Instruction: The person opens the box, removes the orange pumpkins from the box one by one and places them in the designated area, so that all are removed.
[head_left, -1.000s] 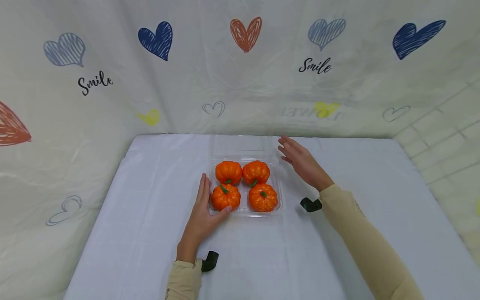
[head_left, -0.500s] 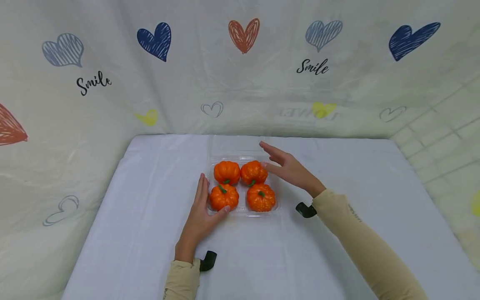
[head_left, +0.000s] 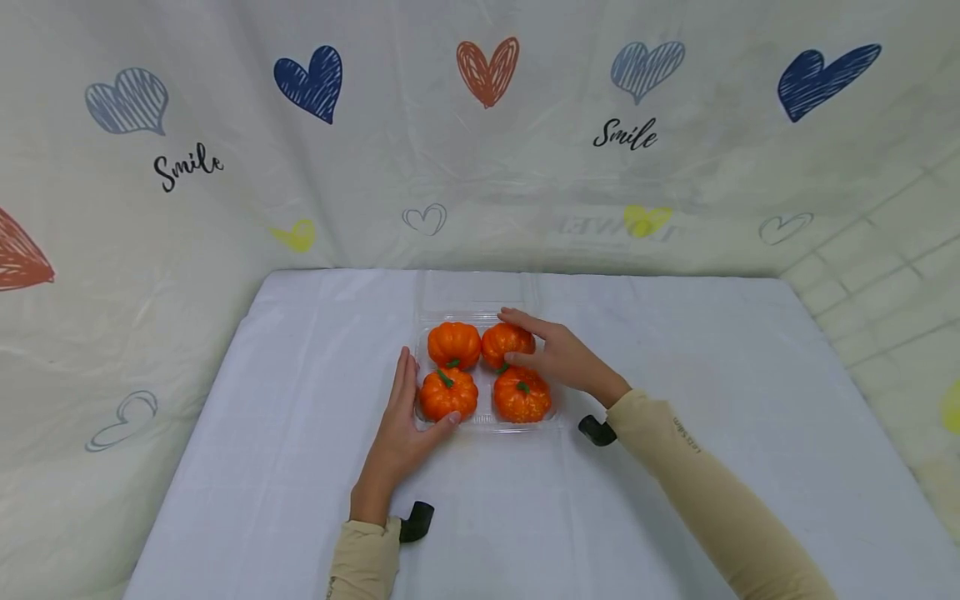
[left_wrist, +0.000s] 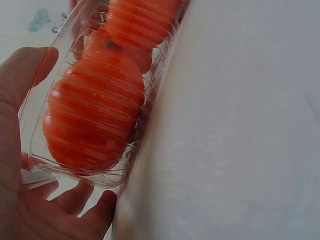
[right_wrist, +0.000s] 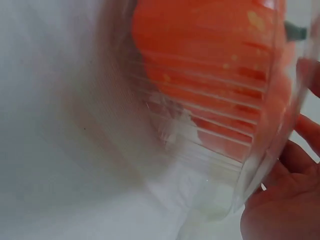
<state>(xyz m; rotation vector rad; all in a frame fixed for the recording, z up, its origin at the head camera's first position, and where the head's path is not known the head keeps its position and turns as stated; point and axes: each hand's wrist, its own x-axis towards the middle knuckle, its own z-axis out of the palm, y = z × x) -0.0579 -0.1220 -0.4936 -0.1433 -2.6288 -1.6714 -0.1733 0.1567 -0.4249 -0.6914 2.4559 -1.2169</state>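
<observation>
A clear plastic clamshell container [head_left: 486, 428] lies on the table with several small orange pumpkins in it, set two by two. My left hand [head_left: 401, 446] grips its near left corner, fingers along the left wall and thumb over the front rim by the front left pumpkin [head_left: 448, 397]. My right hand [head_left: 564, 357] reaches over the right rim and holds the back right pumpkin [head_left: 501, 343], fingers on the far side and thumb on the near side. Beneath that hand sits the front right pumpkin [head_left: 521, 397]. The left wrist view shows an orange pumpkin [left_wrist: 95, 115] through the ribbed wall.
The container's transparent lid [head_left: 476, 288] lies folded back toward the table's far edge. A white cloth [head_left: 300, 467] covers the table. Behind it hangs a pale curtain [head_left: 375, 167] printed with hearts. Both wrists carry small black devices [head_left: 417, 522].
My right hand has moved left and toward me, from beside the container onto the back right pumpkin. My left hand has kept its place at the container's corner.
</observation>
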